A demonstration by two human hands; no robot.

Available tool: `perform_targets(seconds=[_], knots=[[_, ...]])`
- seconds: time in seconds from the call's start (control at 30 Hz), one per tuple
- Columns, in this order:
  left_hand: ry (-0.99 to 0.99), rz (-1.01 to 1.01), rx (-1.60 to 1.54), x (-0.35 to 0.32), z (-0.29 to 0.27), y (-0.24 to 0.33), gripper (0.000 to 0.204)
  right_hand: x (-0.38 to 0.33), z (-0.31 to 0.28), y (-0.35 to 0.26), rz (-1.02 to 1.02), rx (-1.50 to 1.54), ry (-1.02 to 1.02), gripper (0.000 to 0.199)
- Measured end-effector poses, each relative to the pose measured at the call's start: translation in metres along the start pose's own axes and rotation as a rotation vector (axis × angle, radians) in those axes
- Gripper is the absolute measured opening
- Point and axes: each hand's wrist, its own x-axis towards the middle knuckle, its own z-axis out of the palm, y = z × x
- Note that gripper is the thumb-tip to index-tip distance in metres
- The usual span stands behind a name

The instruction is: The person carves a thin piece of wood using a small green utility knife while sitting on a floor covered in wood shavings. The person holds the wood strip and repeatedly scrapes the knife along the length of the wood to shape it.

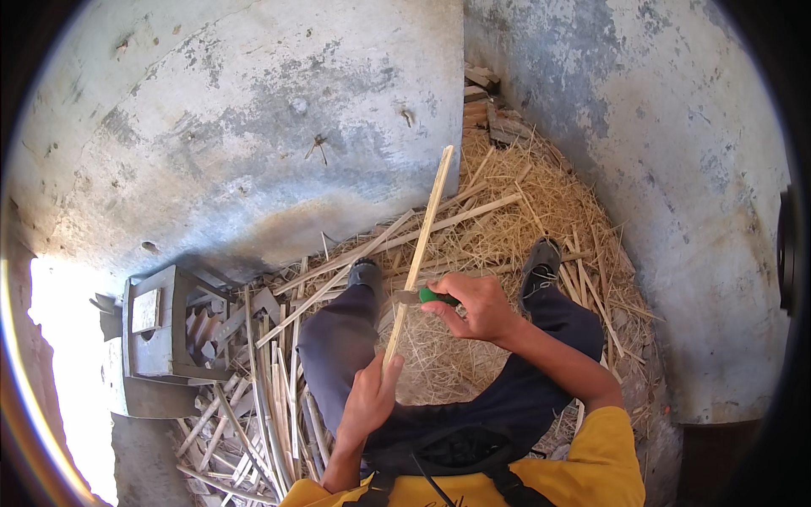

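Note:
My left hand (369, 395) is closed round the lower end of a pale split-wood strip (427, 221), which slants up and away from me between my legs. In my right hand (478, 308) is a knife (432, 296) with a green handle, the fingers wrapped round it. Its short, slightly blurred blade lies against the strip, a little above the middle of the stretch between my left hand and the far end. The far tip of the strip hangs free in front of the wall.
Shavings (541, 190) cover the floor around my shoes. Loose wooden strips (283, 380) lie heaped at left, beside a grey box-like frame (173, 325). Worn plaster walls (279, 110) rise ahead and at right. More strips (460, 215) lie across the shavings ahead.

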Motion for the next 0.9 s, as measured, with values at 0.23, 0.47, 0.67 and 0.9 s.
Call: perform_targets(seconds=[0.23, 0.47, 0.67, 0.9], knots=[[0.01, 0.007, -0.01, -0.005, 0.001, 0.0, 0.032, -0.001, 0.001, 0.007, 0.016, -0.052, 0.024, 0.027], [0.0, 0.048, 0.078, -0.017, 0.0, -0.015, 0.025, 0.011, -0.003, 0.032, 0.067, -0.099, 0.112, 0.029], [-0.078, 0.004, 0.165, -0.04, -0.004, -0.018, 0.029, 0.039, -0.042, 0.111, 0.345, -0.198, 0.154, 0.037], [-0.193, -0.199, -0.119, -0.048, -0.012, -0.052, 0.047, 0.042, -0.075, 0.128, 0.689, -0.338, 0.047, 0.04]])
